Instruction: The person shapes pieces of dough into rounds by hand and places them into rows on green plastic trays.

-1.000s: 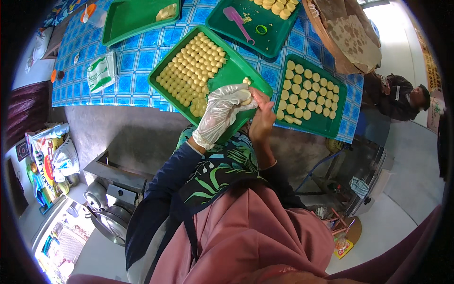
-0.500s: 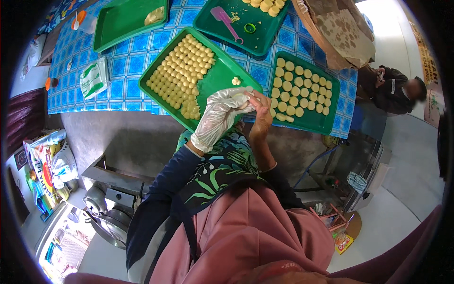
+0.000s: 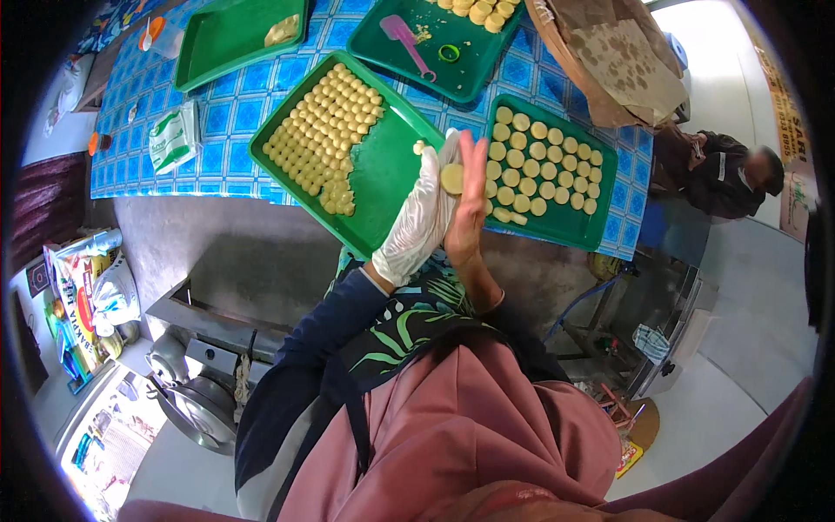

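A pale yellow round of dough [image 3: 451,179] is held between my two hands, its flat face showing. My left hand [image 3: 416,217], in a clear plastic glove, bears on it from the left. My bare right hand [image 3: 468,200] presses from the right, its fingers straight and together. Beneath the hands lies a green tray [image 3: 387,187] with rows of small dough balls [image 3: 326,122] along its left part; a small loose piece of dough [image 3: 419,147] is beside my gloved fingers. To the right, another green tray [image 3: 570,230] holds flat dough rounds [image 3: 531,165] in rows.
At the back, a green tray [image 3: 370,52] holds a pink spatula [image 3: 407,43], a green ring [image 3: 449,53] and more rounds. Farther left are a tray with a dough lump [image 3: 283,31] and a plastic packet [image 3: 174,139]. A person [image 3: 726,170] is at the right.
My hands have turned upright and my right fingers have straightened, so the dough round now shows between the palms. The view has shifted slightly.
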Tool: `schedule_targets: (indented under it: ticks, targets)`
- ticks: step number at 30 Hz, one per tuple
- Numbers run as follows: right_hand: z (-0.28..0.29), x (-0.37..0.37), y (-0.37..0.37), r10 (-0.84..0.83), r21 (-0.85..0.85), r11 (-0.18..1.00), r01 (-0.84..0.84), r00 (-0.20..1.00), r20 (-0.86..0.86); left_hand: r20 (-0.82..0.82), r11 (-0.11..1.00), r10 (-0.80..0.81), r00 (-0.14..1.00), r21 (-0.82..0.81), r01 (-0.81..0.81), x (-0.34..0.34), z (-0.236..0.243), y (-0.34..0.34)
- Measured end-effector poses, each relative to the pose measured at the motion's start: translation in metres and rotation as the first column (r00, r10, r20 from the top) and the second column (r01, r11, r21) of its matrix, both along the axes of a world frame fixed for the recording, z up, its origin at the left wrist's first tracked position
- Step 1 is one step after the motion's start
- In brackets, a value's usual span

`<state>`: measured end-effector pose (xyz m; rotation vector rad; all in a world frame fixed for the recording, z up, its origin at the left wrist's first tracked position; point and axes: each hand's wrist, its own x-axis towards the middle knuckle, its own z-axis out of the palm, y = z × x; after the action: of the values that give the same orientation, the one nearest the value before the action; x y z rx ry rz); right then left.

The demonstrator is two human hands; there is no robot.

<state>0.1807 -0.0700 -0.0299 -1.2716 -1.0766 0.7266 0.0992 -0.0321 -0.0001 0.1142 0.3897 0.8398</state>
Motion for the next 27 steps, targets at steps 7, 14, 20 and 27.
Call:
schedule_targets:
  ticks: [7,14,20,27]
  targets:
    - [0.011,0.034,0.003,-0.026,0.046,0.999,0.027,0.999,-0.025,0.073,0.995,0.091,0.993,-0.054,-0.087,0.006,0.006,0.000]
    - [0.005,0.050,-0.019,-0.077,0.080,0.996,0.043,0.864,0.497,0.051,0.994,0.087,0.995,-0.065,-0.084,0.028,0.007,-0.014]
    - [0.005,0.067,-0.031,-0.065,0.070,0.996,0.046,0.949,0.308,-0.087,0.993,0.122,0.989,-0.001,-0.122,0.044,-0.002,-0.026]
    - [0.007,0.127,-0.024,0.193,0.004,0.978,-0.207,0.920,0.340,-0.155,0.995,0.037,0.987,0.095,-0.022,0.059,-0.011,-0.028]
